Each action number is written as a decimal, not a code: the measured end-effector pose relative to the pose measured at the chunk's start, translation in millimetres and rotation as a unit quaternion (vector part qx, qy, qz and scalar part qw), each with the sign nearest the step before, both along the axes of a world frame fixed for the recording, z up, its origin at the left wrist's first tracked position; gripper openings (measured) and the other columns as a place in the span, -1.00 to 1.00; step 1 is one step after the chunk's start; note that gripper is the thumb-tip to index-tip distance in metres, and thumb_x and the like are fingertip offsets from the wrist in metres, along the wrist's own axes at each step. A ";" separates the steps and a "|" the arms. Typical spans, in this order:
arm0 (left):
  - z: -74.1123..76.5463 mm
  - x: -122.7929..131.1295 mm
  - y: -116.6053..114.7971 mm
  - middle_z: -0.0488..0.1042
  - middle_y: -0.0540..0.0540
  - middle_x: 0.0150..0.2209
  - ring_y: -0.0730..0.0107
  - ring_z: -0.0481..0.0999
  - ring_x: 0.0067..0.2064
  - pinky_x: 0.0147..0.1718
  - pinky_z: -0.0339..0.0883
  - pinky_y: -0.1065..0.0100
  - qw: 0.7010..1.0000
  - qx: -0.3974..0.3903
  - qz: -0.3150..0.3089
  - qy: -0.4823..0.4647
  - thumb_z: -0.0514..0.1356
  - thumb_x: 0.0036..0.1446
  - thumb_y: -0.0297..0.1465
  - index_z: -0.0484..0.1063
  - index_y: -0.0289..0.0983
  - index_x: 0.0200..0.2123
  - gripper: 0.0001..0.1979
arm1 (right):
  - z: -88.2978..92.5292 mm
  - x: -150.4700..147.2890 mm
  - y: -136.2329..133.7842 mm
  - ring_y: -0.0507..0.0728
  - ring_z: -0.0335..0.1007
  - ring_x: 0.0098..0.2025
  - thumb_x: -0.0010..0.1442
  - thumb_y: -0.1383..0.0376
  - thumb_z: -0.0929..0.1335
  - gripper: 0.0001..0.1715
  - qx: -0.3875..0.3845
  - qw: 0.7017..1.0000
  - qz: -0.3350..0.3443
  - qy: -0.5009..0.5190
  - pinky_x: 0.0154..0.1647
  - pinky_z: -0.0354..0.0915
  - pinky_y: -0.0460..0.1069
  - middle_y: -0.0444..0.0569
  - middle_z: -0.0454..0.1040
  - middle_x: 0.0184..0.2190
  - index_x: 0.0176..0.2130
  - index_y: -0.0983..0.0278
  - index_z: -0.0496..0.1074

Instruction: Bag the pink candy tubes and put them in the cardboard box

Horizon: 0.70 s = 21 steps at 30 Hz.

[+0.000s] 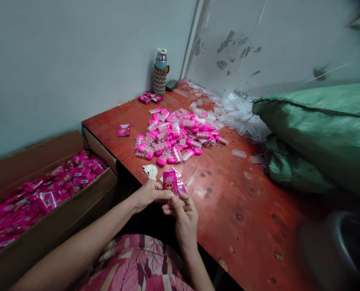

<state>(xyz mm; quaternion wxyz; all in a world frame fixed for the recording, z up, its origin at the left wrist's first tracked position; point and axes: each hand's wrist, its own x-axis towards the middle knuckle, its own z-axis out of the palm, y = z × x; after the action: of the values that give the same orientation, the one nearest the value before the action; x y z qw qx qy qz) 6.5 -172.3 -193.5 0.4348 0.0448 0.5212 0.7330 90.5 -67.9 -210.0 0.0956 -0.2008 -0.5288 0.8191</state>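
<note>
A small pink printed packet (170, 180) is held up between my two hands at the near edge of the table. My left hand (151, 195) pinches its lower left side with the thumb in front. At its lower right, the fingers of my right hand (184, 214) are closed on the bottom of the same packet. Just behind it, more pink printed packets (182, 186) lie on the table, partly hidden. A crumpled white lump (150, 171) lies beyond my left hand. Farther back is a pile of clear, pink-capped containers (175, 133) filled with small pink balls.
An open cardboard box (101, 149) full of pink packets stands at left. Clear plastic cases (238, 117) and a green sack (313, 133) occupy the right of the red table (222, 242). A bottle in a woven sleeve (160, 74) stands at the back. A dark round object (334, 238) is blurred at lower right.
</note>
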 end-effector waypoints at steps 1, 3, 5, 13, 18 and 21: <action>-0.6 2.0 0.3 0.40 -0.07 -0.63 0.51 0.36 -0.57 -0.52 0.25 0.43 1.000 0.009 0.007 -0.008 0.29 -0.16 -0.34 0.47 -0.45 -0.56 -0.78 | -0.1 -0.9 -0.1 -0.01 0.43 -0.56 0.08 0.27 0.35 -0.73 0.013 1.000 -0.008 0.003 -0.55 0.38 -0.14 -0.16 0.46 -0.53 -0.20 0.28 0.24; -1.3 5.9 1.4 0.36 -0.03 -0.64 0.54 0.32 -0.59 -0.54 0.25 0.43 0.998 0.039 0.036 -0.031 0.28 -0.14 -0.33 0.45 -0.43 -0.56 -0.77 | -0.8 -2.9 1.1 0.00 0.43 -0.56 0.08 0.27 0.35 -0.73 0.018 1.000 0.001 0.006 -0.56 0.38 -0.13 -0.18 0.46 -0.54 -0.22 0.27 0.23; -1.2 8.6 1.9 0.36 -0.03 -0.63 0.56 0.29 -0.60 -0.57 0.23 0.43 0.996 0.060 0.056 -0.043 0.27 -0.12 -0.33 0.46 -0.44 -0.54 -0.77 | -2.1 -3.6 3.4 0.01 0.44 -0.55 0.07 0.26 0.35 -0.73 0.001 0.999 0.031 0.009 -0.57 0.38 -0.12 -0.18 0.47 -0.54 -0.23 0.26 0.22; 4.2 18.3 -6.8 0.36 -0.01 -0.65 0.56 0.31 -0.59 -0.53 0.25 0.46 0.996 0.016 0.090 0.001 0.27 -0.14 -0.32 0.46 -0.41 -0.58 -0.78 | 1.6 -8.0 -0.5 0.03 0.44 -0.55 0.06 0.29 0.36 -0.73 -0.023 0.996 0.078 0.021 -0.54 0.38 -0.10 -0.19 0.47 -0.56 -0.24 0.25 0.21; 14.2 17.2 -42.9 0.52 -0.15 -0.42 0.32 0.49 -0.38 -0.31 0.35 0.31 0.966 0.003 0.255 0.046 0.26 -0.13 -0.25 0.49 -0.37 -0.49 -0.75 | 8.8 -14.7 -4.8 0.04 0.44 -0.51 0.02 0.27 0.37 -0.70 -0.027 0.993 0.108 0.026 -0.53 0.37 -0.08 -0.14 0.48 -0.48 -0.24 0.25 0.22; 15.8 8.9 -65.9 0.50 -0.20 -0.21 0.20 0.48 -0.20 -0.19 0.34 0.19 0.900 0.037 0.424 0.096 0.08 -0.05 -0.02 0.46 -0.31 -0.26 -0.51 | 5.9 -12.4 7.6 0.01 0.42 -0.51 0.07 0.25 0.34 -0.76 -0.006 0.996 0.085 0.019 -0.54 0.34 -0.11 -0.11 0.48 -0.45 -0.24 0.26 0.24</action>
<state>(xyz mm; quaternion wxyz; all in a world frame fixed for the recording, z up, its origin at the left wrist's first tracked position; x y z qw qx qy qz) 15.5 -238.2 -177.7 0.0292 -0.0941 0.5026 0.8589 78.0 -60.3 -204.1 0.0349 -0.1402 -0.5366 0.8314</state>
